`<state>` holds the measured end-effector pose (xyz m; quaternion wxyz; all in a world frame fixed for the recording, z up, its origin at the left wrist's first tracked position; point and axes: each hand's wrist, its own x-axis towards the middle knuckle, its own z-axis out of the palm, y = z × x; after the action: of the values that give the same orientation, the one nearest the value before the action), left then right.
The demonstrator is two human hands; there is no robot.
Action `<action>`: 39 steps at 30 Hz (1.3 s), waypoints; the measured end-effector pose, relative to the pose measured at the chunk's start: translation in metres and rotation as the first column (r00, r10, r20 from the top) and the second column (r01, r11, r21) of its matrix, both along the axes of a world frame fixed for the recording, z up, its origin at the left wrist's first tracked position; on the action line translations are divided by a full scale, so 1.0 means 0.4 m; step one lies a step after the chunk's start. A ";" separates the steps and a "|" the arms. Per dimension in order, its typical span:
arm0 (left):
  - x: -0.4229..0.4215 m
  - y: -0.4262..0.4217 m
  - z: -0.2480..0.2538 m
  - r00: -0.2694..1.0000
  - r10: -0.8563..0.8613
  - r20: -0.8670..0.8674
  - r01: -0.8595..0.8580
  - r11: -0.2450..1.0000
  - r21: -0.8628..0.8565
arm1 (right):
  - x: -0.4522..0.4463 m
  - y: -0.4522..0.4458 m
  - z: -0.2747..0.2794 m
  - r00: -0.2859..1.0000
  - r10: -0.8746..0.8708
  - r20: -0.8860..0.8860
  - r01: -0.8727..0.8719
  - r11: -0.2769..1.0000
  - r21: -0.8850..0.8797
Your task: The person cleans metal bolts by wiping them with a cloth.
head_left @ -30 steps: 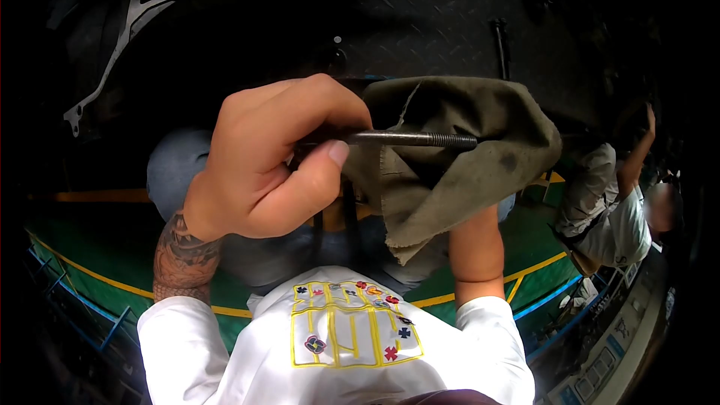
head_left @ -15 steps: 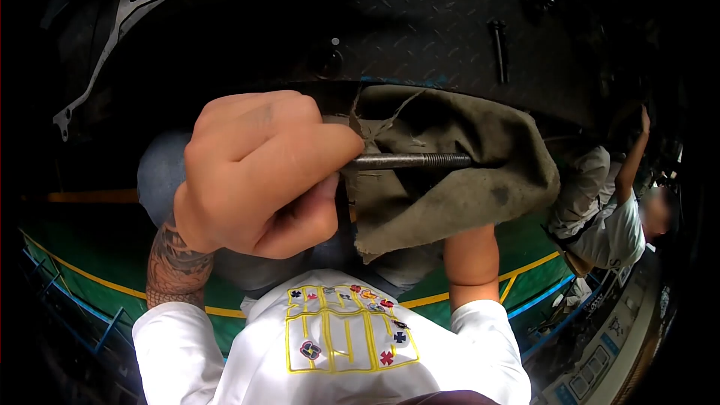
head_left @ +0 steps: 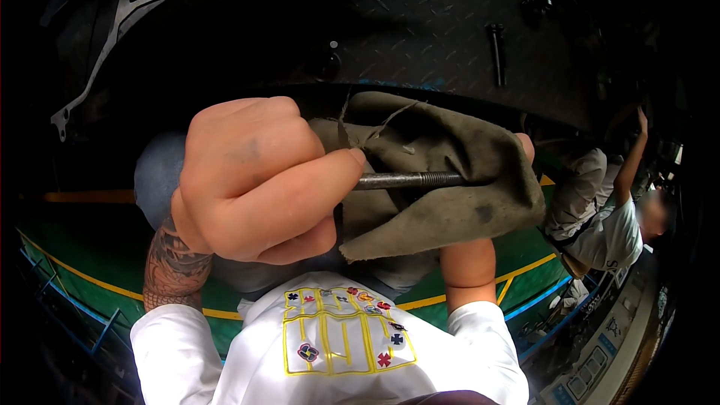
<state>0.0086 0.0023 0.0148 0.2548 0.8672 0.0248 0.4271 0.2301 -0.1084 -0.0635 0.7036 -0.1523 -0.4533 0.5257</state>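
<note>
Near the middle, my left hand [head_left: 259,180] is closed round one end of a dark metal rod [head_left: 397,180], which lies about level and points right. Its threaded end reaches into the folds of an olive-brown cloth [head_left: 465,214] with frayed edges and a dark stain. Under the cloth is my right hand [head_left: 526,148], mostly covered; only a fingertip shows at the cloth's right edge, and the cloth drapes over the palm. How its fingers grip beneath the fabric is hidden.
Beyond the hands lies a dark patterned metal surface [head_left: 420,22] with a bolt [head_left: 498,55] on it. A flat metal part with holes [head_left: 112,41] curves at the upper left. Another person [head_left: 607,210] is at the right. Yellow and blue rails [head_left: 97,281] run below.
My left hand has moved down and slightly left with the rod and turned, its back now more toward the camera. The cloth has shifted down and left, and a right fingertip now shows.
</note>
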 end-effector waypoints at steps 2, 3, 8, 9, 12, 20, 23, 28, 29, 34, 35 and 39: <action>0.000 0.000 -0.001 1.000 -0.007 -0.001 0.007 1.000 -0.027 | -0.027 -0.006 0.037 0.995 -0.096 -0.033 0.097 0.995 0.032; 0.001 0.000 -0.001 1.000 -0.006 -0.009 0.005 0.999 -0.043 | -0.034 -0.006 0.052 0.989 -0.149 -0.025 0.149 0.988 0.030; 0.007 0.001 0.010 0.993 0.018 -0.113 -0.026 0.997 -0.074 | -0.043 0.007 0.068 0.921 -0.349 0.174 0.345 0.937 0.055; 0.010 0.001 0.013 0.989 0.021 -0.148 -0.032 0.997 -0.076 | -0.043 -0.002 0.068 0.918 -0.340 0.205 0.353 0.935 -0.029; 0.010 -0.005 -0.004 0.980 0.008 -0.200 -0.023 0.997 -0.076 | -0.032 -0.023 0.040 0.914 -0.280 0.293 0.345 0.916 -0.202; 0.015 -0.013 -0.008 0.976 0.089 -0.199 -0.095 0.995 -0.022 | -0.066 0.010 0.088 0.918 -0.330 0.218 0.374 0.905 -0.205; 0.015 -0.011 -0.007 0.974 0.094 -0.204 -0.101 0.995 -0.026 | -0.060 0.022 0.080 0.948 -0.288 0.138 0.308 0.938 -0.161; 0.019 -0.014 -0.006 0.971 0.074 -0.226 -0.094 0.992 -0.081 | -0.054 0.017 0.079 0.963 -0.252 0.098 0.267 0.946 -0.186; 0.022 -0.015 -0.008 0.973 0.065 -0.223 -0.089 0.991 -0.101 | -0.054 0.017 0.078 0.965 -0.249 0.080 0.259 0.949 -0.181; 0.003 -0.007 0.015 0.944 0.017 -0.329 -0.086 0.977 -0.196 | -0.053 0.012 0.066 0.965 -0.239 0.110 0.254 0.955 -0.155; 0.001 -0.006 0.011 0.945 0.020 -0.327 -0.091 0.975 -0.202 | -0.051 0.013 0.068 0.966 -0.232 0.117 0.248 0.957 -0.152; -0.005 -0.007 0.021 0.930 0.018 -0.367 -0.110 0.967 -0.229 | -0.055 0.017 0.078 0.972 -0.210 0.110 0.224 0.965 -0.138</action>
<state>0.0065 -0.0005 0.0232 0.3370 0.8914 0.1525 0.2618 0.2081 -0.1017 -0.0324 0.7214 -0.2779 -0.4258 0.4701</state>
